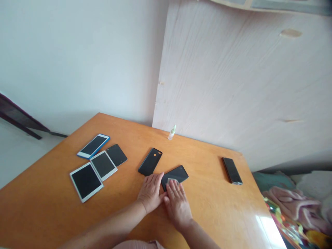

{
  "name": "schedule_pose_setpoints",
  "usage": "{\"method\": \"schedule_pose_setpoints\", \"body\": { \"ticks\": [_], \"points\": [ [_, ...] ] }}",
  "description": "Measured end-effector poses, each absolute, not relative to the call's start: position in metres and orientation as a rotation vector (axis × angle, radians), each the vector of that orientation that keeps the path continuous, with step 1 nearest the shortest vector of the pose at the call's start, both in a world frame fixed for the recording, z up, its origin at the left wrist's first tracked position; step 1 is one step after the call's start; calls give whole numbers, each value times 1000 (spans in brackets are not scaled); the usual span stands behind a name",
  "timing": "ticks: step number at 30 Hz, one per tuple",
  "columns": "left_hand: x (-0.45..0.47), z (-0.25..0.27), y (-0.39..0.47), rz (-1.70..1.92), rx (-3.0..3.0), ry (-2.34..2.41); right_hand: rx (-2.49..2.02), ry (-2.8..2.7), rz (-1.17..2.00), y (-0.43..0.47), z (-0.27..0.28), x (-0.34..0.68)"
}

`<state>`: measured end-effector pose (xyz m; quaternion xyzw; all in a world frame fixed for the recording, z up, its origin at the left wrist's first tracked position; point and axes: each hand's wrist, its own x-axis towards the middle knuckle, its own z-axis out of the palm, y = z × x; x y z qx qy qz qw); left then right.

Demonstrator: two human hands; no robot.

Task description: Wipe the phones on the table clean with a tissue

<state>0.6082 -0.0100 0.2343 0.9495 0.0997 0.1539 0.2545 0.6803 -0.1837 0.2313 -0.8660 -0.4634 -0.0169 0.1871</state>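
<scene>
A black phone (179,172) lies flat and slanted on the table in front of me. My left hand (149,194) holds it at its near left side, fingers together along the edge. Under the fingertips of my right hand (178,207) is a small whitish wiping cloth (172,180), pressed onto the phone's surface. Both hands cover the phone's near end. Just beyond my left hand sits a black phone case (150,161) with cutouts at its far end. A small clear dropper bottle (171,133) with a pale green tip stands upright near the wall.
On the left of the wooden table (124,218) are a blue-edged white phone (93,146), a dark phone (117,154) and two white devices (86,181), close together or overlapping. Another black phone (232,171) lies at the right. Walls border the far side; fabric (293,204) is piled beyond the right edge.
</scene>
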Motion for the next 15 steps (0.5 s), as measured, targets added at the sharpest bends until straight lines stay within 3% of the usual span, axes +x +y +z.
{"method": "schedule_pose_setpoints", "body": {
  "ticks": [3, 8, 15],
  "points": [
    [608, 234, -10, 421, 2572, 273, -2359, -1420, 30, -184, 234, 684],
    [609, 235, -12, 450, 2565, 274, -2573, -1044, -120, -183, 234, 713],
    [609, 234, -11, 428, 2541, 274, -2342, -1466, 35, -175, 234, 696]
  ]
}}
